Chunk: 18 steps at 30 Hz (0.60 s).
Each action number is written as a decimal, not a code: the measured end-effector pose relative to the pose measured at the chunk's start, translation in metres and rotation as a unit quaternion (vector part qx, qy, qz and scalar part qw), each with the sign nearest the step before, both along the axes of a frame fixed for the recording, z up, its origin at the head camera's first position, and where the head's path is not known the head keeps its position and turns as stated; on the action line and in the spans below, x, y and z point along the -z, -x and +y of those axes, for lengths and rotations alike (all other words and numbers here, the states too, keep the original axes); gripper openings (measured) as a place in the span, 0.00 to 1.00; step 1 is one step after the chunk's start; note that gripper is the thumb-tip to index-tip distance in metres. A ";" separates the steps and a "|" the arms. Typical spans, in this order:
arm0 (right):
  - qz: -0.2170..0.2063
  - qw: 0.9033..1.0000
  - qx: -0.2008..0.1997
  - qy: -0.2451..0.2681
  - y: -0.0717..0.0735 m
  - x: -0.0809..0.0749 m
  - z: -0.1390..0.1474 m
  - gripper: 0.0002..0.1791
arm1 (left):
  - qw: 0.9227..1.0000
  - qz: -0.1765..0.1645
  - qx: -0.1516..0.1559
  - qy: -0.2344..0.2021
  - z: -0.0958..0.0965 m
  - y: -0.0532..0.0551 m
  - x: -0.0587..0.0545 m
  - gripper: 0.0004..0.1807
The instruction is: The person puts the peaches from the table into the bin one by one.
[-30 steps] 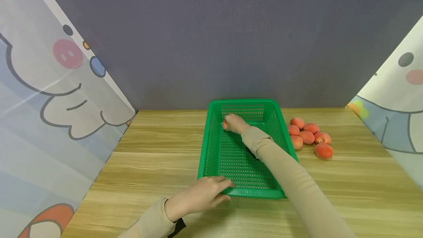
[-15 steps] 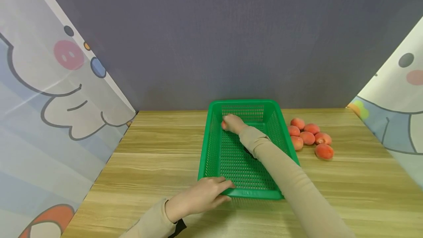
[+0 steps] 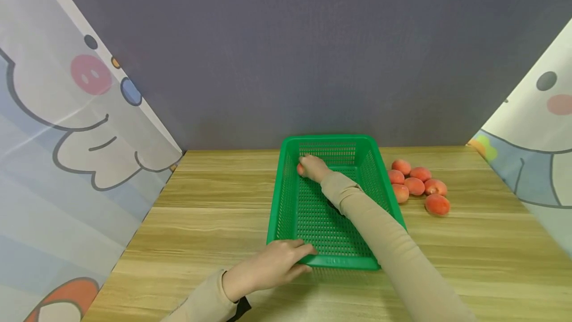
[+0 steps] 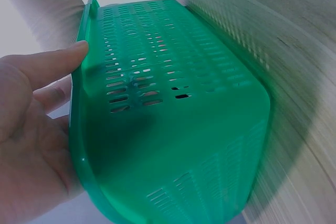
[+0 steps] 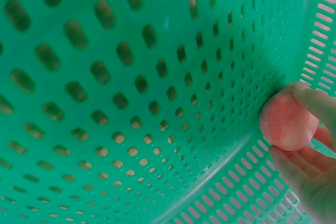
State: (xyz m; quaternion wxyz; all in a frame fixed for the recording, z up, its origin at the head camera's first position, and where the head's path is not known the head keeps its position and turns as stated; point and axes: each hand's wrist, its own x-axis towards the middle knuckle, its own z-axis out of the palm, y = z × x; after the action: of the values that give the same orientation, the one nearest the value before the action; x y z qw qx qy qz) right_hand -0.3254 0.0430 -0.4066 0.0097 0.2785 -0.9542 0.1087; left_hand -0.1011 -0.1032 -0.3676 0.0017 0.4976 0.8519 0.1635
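A green slotted plastic basket (image 3: 344,262) stands on the wooden table. My left hand (image 3: 278,262) grips its near rim at the left corner; the left wrist view has the thumb (image 4: 79,51) on the rim and the other fingers behind it. Deep inside the basket, at the far left corner, my right hand (image 3: 314,168) holds a peach (image 5: 289,120). In the right wrist view the thumb and fingers pinch that peach close to the slotted wall and floor. From the head it is mostly hidden by the hand.
Several loose peaches (image 3: 414,186) lie in a cluster on the table (image 3: 214,198), right of the basket. A dark grey panel (image 3: 313,53) rises behind the table. Cartoon-printed sheets (image 3: 40,163) flank it on both sides.
My right hand, with the peach, has shifted slightly left toward the basket's far left corner. The left hand stays on the rim, and the loose peaches have not moved.
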 end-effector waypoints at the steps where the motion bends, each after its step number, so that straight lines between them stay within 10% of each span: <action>1: 0.000 1.000 0.001 -0.002 0.000 0.000 0.000 0.23 | 1.000 0.000 0.000 0.000 0.000 0.000 0.000 0.12; 18: -0.011 1.000 -0.006 -0.011 -0.005 -0.019 0.007 0.27 | 1.000 0.001 -0.003 0.007 0.001 -0.001 -0.002 0.12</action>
State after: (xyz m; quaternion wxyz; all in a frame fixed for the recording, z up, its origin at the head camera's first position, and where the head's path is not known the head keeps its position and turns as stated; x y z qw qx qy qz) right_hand -0.3205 0.0504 -0.3880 -0.0044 0.2832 -0.9536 0.1017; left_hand -0.1002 -0.1025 -0.3656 0.0035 0.4955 0.8542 0.1574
